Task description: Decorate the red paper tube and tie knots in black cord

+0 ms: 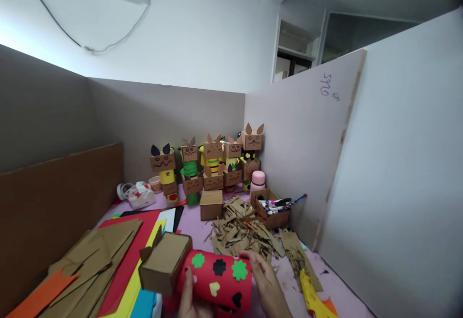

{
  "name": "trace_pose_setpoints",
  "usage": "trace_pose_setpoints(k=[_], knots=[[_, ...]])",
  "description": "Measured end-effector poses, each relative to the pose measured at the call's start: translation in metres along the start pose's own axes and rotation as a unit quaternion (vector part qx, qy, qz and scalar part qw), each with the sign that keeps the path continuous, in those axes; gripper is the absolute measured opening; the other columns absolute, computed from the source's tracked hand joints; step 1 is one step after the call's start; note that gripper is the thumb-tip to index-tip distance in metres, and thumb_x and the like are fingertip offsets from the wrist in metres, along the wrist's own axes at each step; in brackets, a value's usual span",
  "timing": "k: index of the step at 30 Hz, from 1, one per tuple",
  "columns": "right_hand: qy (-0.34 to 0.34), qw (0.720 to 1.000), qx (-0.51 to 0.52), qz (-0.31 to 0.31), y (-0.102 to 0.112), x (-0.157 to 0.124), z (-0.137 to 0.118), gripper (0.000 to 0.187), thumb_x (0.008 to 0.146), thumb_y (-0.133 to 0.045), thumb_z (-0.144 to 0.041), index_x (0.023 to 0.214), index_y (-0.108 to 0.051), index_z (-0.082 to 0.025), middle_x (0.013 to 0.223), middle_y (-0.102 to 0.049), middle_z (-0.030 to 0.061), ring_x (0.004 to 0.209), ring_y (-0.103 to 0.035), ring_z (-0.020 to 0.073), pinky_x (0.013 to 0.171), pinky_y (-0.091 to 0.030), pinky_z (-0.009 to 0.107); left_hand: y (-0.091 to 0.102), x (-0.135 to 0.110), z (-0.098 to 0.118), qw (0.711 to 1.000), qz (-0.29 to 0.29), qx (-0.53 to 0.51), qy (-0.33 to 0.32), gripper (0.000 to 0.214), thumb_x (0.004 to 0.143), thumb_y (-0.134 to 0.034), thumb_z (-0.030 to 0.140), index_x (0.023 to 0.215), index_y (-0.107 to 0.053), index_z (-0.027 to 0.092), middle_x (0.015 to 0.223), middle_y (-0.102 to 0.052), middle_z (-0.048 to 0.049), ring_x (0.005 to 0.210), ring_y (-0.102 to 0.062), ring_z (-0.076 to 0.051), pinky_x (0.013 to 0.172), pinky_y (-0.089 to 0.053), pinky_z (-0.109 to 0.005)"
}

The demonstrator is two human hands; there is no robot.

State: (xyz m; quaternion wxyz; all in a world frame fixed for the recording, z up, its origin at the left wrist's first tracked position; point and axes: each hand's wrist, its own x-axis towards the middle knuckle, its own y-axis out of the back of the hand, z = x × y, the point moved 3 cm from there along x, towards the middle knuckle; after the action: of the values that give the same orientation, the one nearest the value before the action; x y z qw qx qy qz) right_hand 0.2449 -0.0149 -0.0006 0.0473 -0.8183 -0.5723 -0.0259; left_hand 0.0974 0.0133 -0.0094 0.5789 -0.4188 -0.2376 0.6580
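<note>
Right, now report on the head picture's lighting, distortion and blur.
Head view throughout: the white wall washes out brightest at the left edge; the grey left partition looks dimmer; panel edges slant, apparently from wide-angle stretch; a dark, blurred patch shades the top right corner; the red tube is clear enough to show its cut-out shapes.

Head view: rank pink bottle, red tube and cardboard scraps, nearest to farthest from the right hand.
1. Red tube, to the left, its end at the right hand.
2. Cardboard scraps, beyond the hand.
3. Pink bottle, farther back, behind the scraps.
</note>
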Motion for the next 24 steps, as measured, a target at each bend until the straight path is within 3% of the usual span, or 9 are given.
trace_pose_setpoints(k=[3, 10, 17, 21, 24], knots=[[-0.024, 0.999, 0.034, 0.009, 0.008, 0.002, 0.017, 0.063, 0.074, -0.045, -0.073, 0.100, -0.070, -0.020, 0.108, -0.071, 0.0097, 0.107, -0.059, 0.0281, 0.093, -0.042, 0.037, -0.004, -0.002, 0.003, 1.000, -0.007, -0.015, -0.010, 0.043, 0.094, -0.041, 0.016, 0.137, -0.043, 0.016, 0.085, -0.078, -0.0069, 0.076, -0.073, -0.018, 0.092, -0.051, -0.032], [-0.088, 0.992, 0.086, 0.034, 0.024, 0.000, 0.059, 0.064, 0.069, -0.050, -0.075, 0.099, -0.068, -0.021, 0.106, -0.071, 0.0115, 0.092, -0.062, 0.0277, 0.075, -0.047, 0.037, -0.007, -0.003, 0.008, 0.999, -0.011, -0.047, -0.014, 0.042, 0.093, -0.045, 0.016, 0.135, -0.044, 0.018, 0.092, -0.077, -0.0073, 0.093, -0.070, -0.021, 0.095, -0.049, -0.037], [-0.096, 0.990, 0.102, 0.023, 0.029, -0.006, 0.067, 0.062, 0.069, -0.053, -0.073, 0.097, -0.068, -0.020, 0.103, -0.072, 0.0109, 0.086, -0.064, 0.0271, 0.069, -0.048, 0.036, -0.008, -0.001, 0.012, 0.998, -0.030, -0.048, -0.001, 0.039, 0.091, -0.051, 0.019, 0.130, -0.049, 0.015, 0.096, -0.075, -0.0097, 0.091, -0.071, -0.022, 0.092, -0.052, -0.038], [-0.107, 0.985, 0.125, 0.044, 0.029, -0.008, 0.068, 0.057, 0.065, -0.060, -0.070, 0.091, -0.070, -0.021, 0.095, -0.074, 0.0096, 0.082, -0.064, 0.0260, 0.066, -0.049, 0.034, -0.008, 0.002, 0.025, 0.992, -0.057, -0.048, 0.103, 0.037, 0.089, -0.055, 0.028, 0.121, -0.056, 0.010, 0.085, -0.076, -0.0110, 0.082, -0.072, -0.025, 0.087, -0.053, -0.040], [-0.125, 0.977, 0.150, 0.080, 0.025, -0.012, 0.073, 0.055, 0.059, -0.065, -0.071, 0.085, -0.071, -0.022, 0.083, -0.076, 0.0075, 0.073, -0.064, 0.0230, 0.058, -0.047, 0.030, -0.009, 0.002, 0.037, 0.979, -0.080, -0.015, 0.188, 0.036, 0.089, -0.052, 0.039, 0.104, -0.064, 0.008, 0.076, -0.076, -0.0123, 0.073, -0.072, -0.026, 0.083, -0.054, -0.043]])
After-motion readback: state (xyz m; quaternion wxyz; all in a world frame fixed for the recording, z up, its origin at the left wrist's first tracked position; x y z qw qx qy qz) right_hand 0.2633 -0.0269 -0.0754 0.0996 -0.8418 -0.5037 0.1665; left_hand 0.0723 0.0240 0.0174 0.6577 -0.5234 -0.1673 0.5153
